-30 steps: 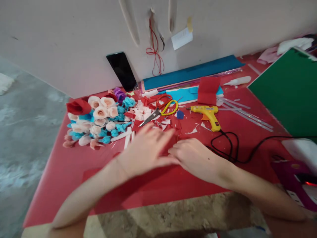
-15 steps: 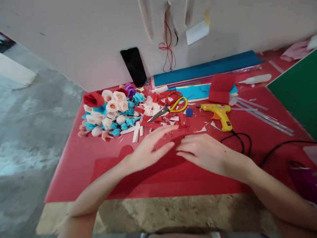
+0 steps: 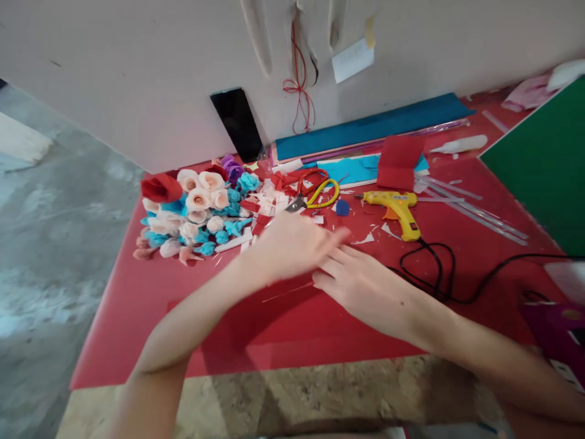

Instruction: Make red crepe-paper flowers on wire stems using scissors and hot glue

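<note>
My left hand (image 3: 292, 244) is blurred, its back turned up, with one finger pointing across toward the right hand. Meeting it above the table's front half is my right hand (image 3: 359, 280), its fingers close together and bent down. Whatever lies between the two sets of fingertips is hidden from me. Under both hands spreads a red paper sheet (image 3: 283, 326), hard to tell from the red tabletop. Just beyond my left hand lie scissors (image 3: 320, 192) with one yellow and one red handle loop, the blades partly covered by the hand.
Paper flowers (image 3: 196, 210) in white, blue, red and purple are heaped at left. Paper scraps surround the scissors. A yellow glue gun (image 3: 395, 207) trails a black cord (image 3: 475, 289). Clear glue sticks (image 3: 484, 213) lie right. A phone (image 3: 240, 125) leans on the wall.
My left hand has turned over and moved right, now meeting the right fingertips and covering the scissor blades. My whole view has shifted slightly right.
</note>
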Demonstrator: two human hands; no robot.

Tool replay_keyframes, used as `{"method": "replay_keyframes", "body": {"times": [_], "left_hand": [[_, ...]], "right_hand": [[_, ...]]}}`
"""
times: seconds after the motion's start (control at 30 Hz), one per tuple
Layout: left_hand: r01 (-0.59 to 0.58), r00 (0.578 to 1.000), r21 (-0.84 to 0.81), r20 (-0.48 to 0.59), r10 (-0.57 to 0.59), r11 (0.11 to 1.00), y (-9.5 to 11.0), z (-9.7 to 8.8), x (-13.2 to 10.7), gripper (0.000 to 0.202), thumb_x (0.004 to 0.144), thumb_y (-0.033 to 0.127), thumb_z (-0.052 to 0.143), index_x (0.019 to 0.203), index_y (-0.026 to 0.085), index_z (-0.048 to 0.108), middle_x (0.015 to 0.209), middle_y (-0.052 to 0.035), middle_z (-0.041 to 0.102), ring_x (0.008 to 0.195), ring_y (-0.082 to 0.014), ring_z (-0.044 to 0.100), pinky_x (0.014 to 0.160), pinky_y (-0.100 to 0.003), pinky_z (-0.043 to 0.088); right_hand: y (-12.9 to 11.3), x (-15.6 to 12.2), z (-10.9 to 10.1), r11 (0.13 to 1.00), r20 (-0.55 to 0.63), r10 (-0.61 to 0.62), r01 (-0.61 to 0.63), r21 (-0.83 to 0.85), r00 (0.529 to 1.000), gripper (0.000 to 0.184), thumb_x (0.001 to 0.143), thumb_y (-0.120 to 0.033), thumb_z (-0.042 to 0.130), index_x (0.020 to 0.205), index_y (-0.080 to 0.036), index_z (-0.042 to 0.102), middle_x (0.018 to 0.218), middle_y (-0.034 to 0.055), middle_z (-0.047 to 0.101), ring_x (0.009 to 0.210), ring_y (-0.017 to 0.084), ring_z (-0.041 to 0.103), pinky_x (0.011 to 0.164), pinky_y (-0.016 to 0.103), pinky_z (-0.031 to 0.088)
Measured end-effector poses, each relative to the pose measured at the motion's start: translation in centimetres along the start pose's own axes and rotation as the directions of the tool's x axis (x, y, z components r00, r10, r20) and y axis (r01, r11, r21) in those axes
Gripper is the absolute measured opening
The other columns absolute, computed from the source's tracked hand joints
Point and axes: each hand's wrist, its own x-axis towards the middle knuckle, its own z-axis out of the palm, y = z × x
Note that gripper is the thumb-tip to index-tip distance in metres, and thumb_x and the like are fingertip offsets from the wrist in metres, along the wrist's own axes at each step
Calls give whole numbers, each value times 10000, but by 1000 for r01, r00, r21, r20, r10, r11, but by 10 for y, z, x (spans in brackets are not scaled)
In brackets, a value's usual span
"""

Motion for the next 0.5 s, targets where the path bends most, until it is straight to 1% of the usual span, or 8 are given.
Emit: {"method": "replay_keyframes", "body": {"times": [0.03, 0.1, 0.2, 0.23, 0.3, 0.37, 0.43, 0.5], "left_hand": [[191, 981, 87, -54, -187, 978, -18, 2, 3, 527, 931, 396, 300, 671, 153, 690, 500, -67, 611, 585, -197, 635, 573, -286, 454], [285, 957, 113, -93, -276, 952, -48, 8, 7, 547, 946, 326, 247, 711, 103, 688, 548, -109, 625, 620, -234, 648, 578, -315, 454], [241, 970, 85, -58, -237, 967, -66, 17, 8, 364, 926, 222, 317, 1117, 94, 600, 907, -149, 699, 783, -236, 670, 644, -316, 484], [203, 979, 72, -45, -200, 977, -66, 19, 8, 373, 911, 187, 348, 1240, 129, 515, 1104, -149, 657, 916, -235, 655, 709, -320, 496], [111, 993, 30, -50, -110, 993, -61, 20, 5, 402, 879, 216, 452, 1278, 193, 485, 1321, -108, 535, 1180, -261, 522, 925, -395, 449], [71, 993, -99, -86, -80, 993, -54, 20, 2, 293, 853, 321, 525, 1097, 195, 626, 1199, -78, 631, 1228, -280, 472, 1067, -476, 324], [113, 980, -267, -130, -152, 957, -48, 22, -2, 302, 896, 366, 444, 998, 183, 662, 922, -65, 720, 1060, -245, 599, 1047, -483, 361], [173, 955, -393, -158, -251, 903, -46, 27, -5, 383, 950, 317, 293, 1249, 199, 502, 1030, -81, 696, 946, -195, 654, 901, -407, 498]], "right_hand": [[4, 3, -4, 996, 20, -92, 92, -5, 996, 163, 885, -209, 504, 899, -137, 650, 1088, 72, 627, 953, 186, 588, 829, 348, 522], [9, 7, -11, 978, 70, -208, 208, 3, 976, 204, 854, -80, 464, 805, -129, 656, 1051, 95, 654, 933, 217, 593, 823, 364, 507], [12, 7, -17, 973, 138, -230, 228, 30, 963, 222, 837, -34, 438, 831, -116, 644, 934, 107, 671, 819, 235, 593, 741, 381, 491], [12, 5, -17, 973, 162, -229, 224, 49, 960, 217, 834, -32, 440, 838, -118, 639, 905, 97, 668, 800, 231, 586, 730, 376, 483], [12, 3, -17, 976, 220, -217, 203, 84, 951, 186, 823, -35, 467, 837, -127, 628, 863, 72, 654, 780, 224, 568, 729, 375, 464], [13, 2, -16, 976, 259, -206, 177, 130, 944, 151, 825, -58, 499, 828, -146, 622, 824, 42, 642, 752, 211, 549, 720, 370, 447], [17, 3, -16, 966, 253, -212, 164, 199, 944, 142, 856, -105, 505, 829, -160, 632, 788, 20, 644, 714, 194, 541, 684, 348, 434], [22, 4, -17, 946, 211, -202, 135, 295, 956, 185, 902, -160, 476, 861, -159, 656, 771, 17, 661, 692, 176, 554, 652, 318, 428]]}}
